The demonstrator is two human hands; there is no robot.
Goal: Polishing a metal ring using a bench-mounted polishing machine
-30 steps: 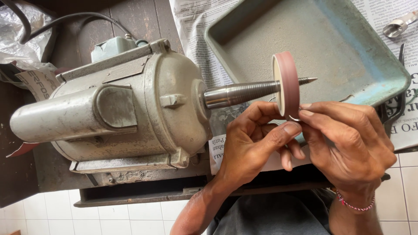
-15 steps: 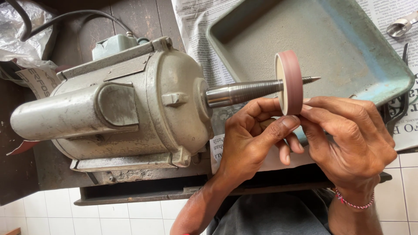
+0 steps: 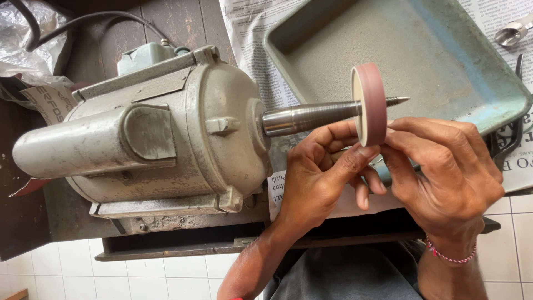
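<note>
Left hand [image 3: 322, 172]: fingers bunched, tips pressed to the lower edge of the pink wheel [image 3: 371, 104]. Right hand [image 3: 444, 166]: fingers drawn together, meeting the left at the wheel's rim; whatever they pinch is hidden. Wheel: on the tapered spindle [image 3: 311, 116] just above both hands. Motor [image 3: 150, 133]: left of the hands. Metal tray [image 3: 400, 50]: beyond them.

Whatever is pinched between the hands' fingertips [image 3: 371, 149] is hidden beneath the pink wheel [image 3: 371, 104]. The tray [image 3: 311, 55] is cut off at the top edge.
</note>
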